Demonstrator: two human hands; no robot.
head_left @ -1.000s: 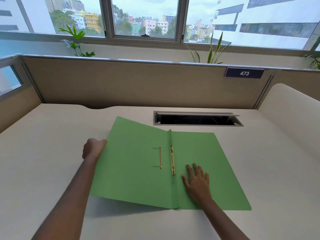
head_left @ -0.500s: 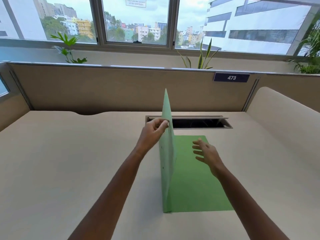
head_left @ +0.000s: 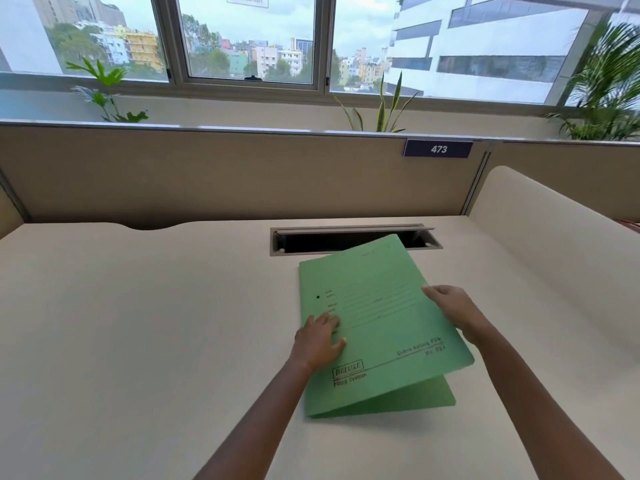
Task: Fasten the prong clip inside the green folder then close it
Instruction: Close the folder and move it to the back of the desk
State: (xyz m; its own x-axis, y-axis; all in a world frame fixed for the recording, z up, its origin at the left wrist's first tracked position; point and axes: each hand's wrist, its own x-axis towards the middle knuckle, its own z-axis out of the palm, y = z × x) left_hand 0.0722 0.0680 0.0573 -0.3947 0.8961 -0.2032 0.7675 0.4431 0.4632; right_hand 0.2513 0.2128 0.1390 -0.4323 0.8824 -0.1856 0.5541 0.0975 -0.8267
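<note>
Cover swung down since; green folder (head_left: 377, 327) right edge still gapped.

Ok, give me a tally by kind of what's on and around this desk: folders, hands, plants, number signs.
Green folder: 1
Hands: 2 (left hand, right hand)
Potted plants behind the partition: 3 (left plant, middle plant, right plant)
Number sign 473: 1
Total: 7
</note>
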